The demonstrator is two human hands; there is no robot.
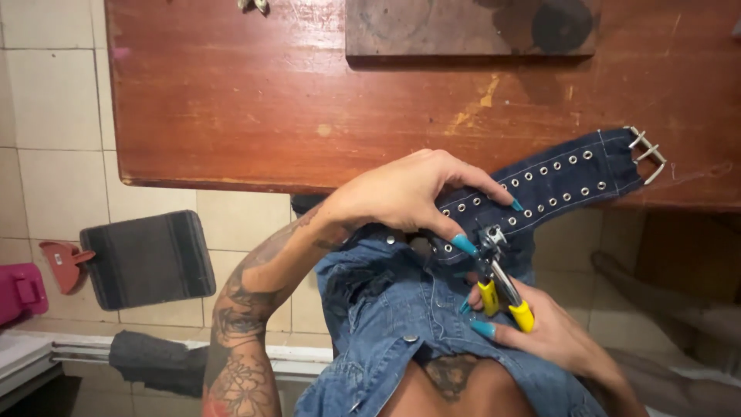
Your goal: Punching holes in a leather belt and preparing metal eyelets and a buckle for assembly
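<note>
My left hand (401,193) pinches the near end of the eyelet-studded denim strap (540,185), which runs up-right across the tabletop (270,100) edge, while my right hand (540,328) fingers grip yellow-handled pliers (498,278) just below it.

Left hand (401,193) palm down, fingers pinching; right hand (532,328) gripping.

A worn reddish-brown wooden table (255,100) spans the upper part of the view, its surface scratched and chipped in yellowish patches. A dark wooden board (432,31) lies flat at the table's far edge, with a round black mark on it. Below the table, the floor is pale square tile (54,100). A dark grey striped mat (147,259) lies on the tiles. Just left of the mat sits a small red plastic object (65,262), and a pink object (19,292) is cut by the left frame edge.
</note>
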